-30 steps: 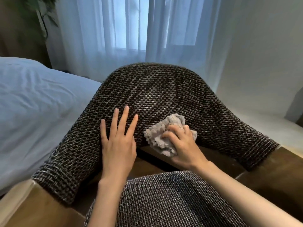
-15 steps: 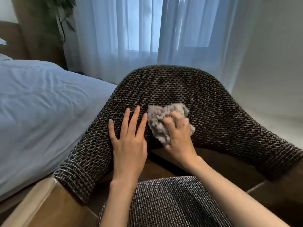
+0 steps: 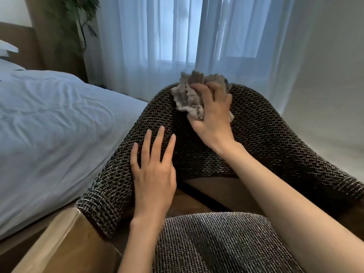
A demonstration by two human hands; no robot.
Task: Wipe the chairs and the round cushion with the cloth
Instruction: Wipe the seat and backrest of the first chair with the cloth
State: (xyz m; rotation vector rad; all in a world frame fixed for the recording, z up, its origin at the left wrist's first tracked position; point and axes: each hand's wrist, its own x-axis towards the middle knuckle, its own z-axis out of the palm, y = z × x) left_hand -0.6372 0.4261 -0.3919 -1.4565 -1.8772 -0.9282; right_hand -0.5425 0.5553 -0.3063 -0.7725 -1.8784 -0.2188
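Cloth (image 3: pixel 187 100) at top edge of chair back (image 3: pixel 260 134).
Right hand (image 3: pixel 213 117): fingers curled round the bunched cloth, pressing it on the crest; weave slopes away left and right. Left hand (image 3: pixel 153 174) flat, fingers straight, lower left. Cushion (image 3: pixel 216 245) below both.

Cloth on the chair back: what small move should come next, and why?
Probably draw the cloth down the right slope of the chair back. The right hand grips it bunched at the top edge, while the left hand rests flat lower left, bracing that side.
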